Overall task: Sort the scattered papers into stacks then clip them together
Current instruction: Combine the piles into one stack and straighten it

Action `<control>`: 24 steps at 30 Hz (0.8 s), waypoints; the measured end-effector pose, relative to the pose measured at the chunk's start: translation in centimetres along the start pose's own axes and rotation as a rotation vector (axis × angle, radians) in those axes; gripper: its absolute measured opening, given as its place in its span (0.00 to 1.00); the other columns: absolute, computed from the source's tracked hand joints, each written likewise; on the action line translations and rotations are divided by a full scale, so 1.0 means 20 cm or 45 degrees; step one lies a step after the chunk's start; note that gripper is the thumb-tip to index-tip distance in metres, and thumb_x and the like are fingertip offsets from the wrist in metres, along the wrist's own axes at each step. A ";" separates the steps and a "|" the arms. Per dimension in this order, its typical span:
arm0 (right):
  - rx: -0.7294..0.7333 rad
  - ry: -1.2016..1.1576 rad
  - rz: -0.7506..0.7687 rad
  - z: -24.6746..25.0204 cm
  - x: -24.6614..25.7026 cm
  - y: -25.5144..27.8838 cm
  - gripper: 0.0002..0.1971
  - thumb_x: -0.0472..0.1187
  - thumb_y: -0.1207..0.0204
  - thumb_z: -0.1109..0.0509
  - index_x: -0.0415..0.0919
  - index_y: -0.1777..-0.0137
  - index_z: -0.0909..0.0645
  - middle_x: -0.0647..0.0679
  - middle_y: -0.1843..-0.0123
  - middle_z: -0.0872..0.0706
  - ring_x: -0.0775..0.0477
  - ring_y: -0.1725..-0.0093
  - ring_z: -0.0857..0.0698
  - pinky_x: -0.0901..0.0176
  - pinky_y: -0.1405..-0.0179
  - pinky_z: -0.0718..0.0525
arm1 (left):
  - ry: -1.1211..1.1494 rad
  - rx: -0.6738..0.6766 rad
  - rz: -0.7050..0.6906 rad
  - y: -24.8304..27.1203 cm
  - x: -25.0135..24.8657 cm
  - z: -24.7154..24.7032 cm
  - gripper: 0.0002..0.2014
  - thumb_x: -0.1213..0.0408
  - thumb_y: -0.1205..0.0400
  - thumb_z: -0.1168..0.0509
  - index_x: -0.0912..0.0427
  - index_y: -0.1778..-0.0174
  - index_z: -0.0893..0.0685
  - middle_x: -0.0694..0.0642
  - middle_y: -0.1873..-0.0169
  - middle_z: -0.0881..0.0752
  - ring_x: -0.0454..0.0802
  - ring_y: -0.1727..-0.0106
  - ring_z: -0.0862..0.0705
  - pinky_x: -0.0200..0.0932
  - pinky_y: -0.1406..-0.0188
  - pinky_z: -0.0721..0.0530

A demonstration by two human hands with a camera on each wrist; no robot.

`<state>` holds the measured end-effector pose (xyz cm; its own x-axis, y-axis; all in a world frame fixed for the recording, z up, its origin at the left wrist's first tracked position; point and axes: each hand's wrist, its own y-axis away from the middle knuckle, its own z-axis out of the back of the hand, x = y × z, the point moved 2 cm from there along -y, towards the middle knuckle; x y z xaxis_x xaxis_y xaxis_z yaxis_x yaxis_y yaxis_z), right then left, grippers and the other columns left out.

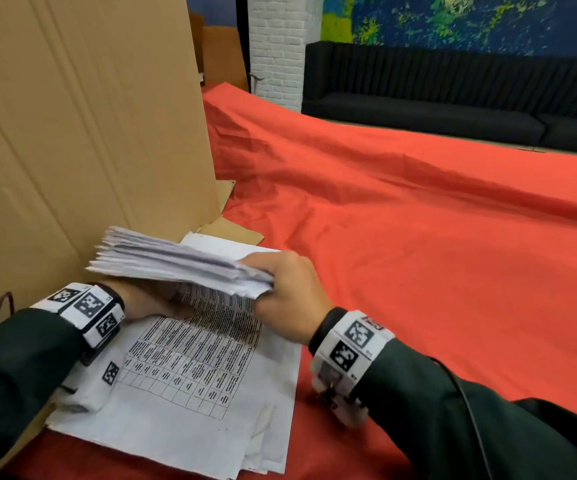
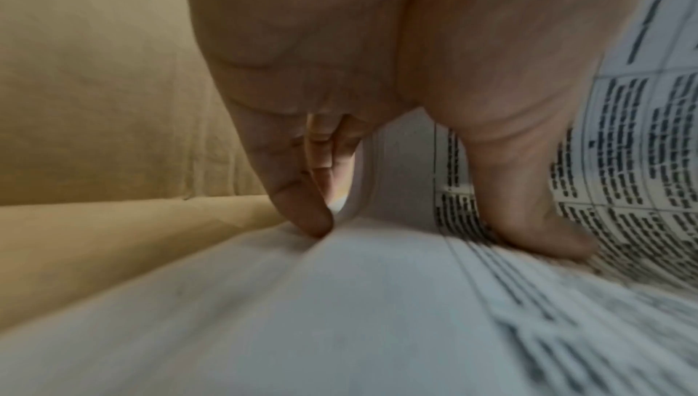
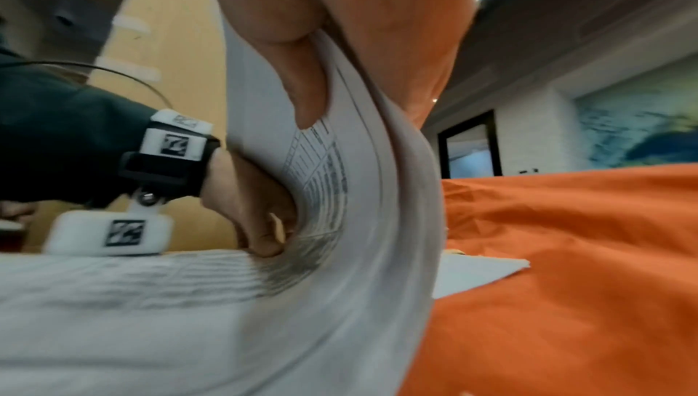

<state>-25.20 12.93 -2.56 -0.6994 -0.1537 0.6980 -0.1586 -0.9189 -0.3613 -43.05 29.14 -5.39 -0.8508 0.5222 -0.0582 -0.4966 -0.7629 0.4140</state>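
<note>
Fingers (image 3: 302, 74) of right hand (image 1: 289, 296) clamp one edge of thick paper stack (image 1: 176, 261): thumb under, other fingers over top, per right wrist view. Stack lifted at that edge and bowed upward, sheets fanned at far end; its lower part curves down to meet sheets beneath. Left hand (image 1: 145, 303) sits under the raised stack; fingers (image 2: 302, 211) extended, tips pressing down on printed sheet (image 1: 204, 358) w/ table grid, thumb also planted on the print. No grasp by left hand seen.

Printed sheet lies flat on top of several loose white sheets, edges misaligned, near front-left of desk. Desk covered w/ red cloth (image 1: 418, 237), wrinkled. One more white sheet (image 1: 224, 245) lies behind the stack, partly hidden. Tall cardboard panel (image 1: 82, 116) stands upright just left of papers, touching or nearly touching them; cannot tell which. Both wrists carry white marker bands; dark sleeves. Black sofa (image 1: 453, 95) at far wall.
</note>
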 end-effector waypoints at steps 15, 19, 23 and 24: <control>0.397 -0.095 -0.820 0.09 -0.51 -0.42 0.26 0.39 0.54 0.15 0.36 0.51 0.08 0.44 0.51 0.05 0.41 0.50 0.06 0.43 0.43 0.08 | 0.017 -0.067 0.140 -0.12 0.00 0.00 0.54 0.27 0.35 0.24 0.62 0.22 0.27 0.56 0.28 0.25 0.56 0.29 0.21 0.52 0.27 0.19; 0.453 -0.138 -0.796 0.11 -0.49 -0.46 0.25 0.36 0.49 0.16 0.36 0.47 0.08 0.44 0.49 0.05 0.42 0.47 0.07 0.51 0.43 0.09 | 0.059 -0.063 0.149 -0.12 0.00 0.00 0.55 0.28 0.35 0.23 0.62 0.20 0.29 0.55 0.25 0.26 0.56 0.26 0.22 0.54 0.24 0.21; 0.435 -0.194 -0.782 0.10 -0.52 -0.43 0.26 0.36 0.48 0.15 0.38 0.46 0.09 0.45 0.50 0.05 0.42 0.47 0.06 0.47 0.42 0.09 | 0.072 -0.067 0.154 -0.11 0.00 0.00 0.55 0.28 0.34 0.24 0.62 0.19 0.31 0.54 0.24 0.29 0.55 0.26 0.22 0.52 0.26 0.21; 0.411 -0.202 -0.765 0.10 -0.52 -0.42 0.25 0.36 0.48 0.15 0.37 0.47 0.09 0.44 0.50 0.05 0.42 0.48 0.06 0.47 0.44 0.08 | 0.078 -0.064 0.150 -0.11 0.00 0.00 0.56 0.27 0.34 0.24 0.62 0.18 0.31 0.54 0.23 0.29 0.55 0.26 0.22 0.51 0.26 0.21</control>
<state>-15.25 21.52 -5.48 -0.4410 0.3863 0.8101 -0.2539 -0.9195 0.3002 -41.99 30.91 -6.33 -0.9118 0.4050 -0.0678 -0.3994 -0.8363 0.3756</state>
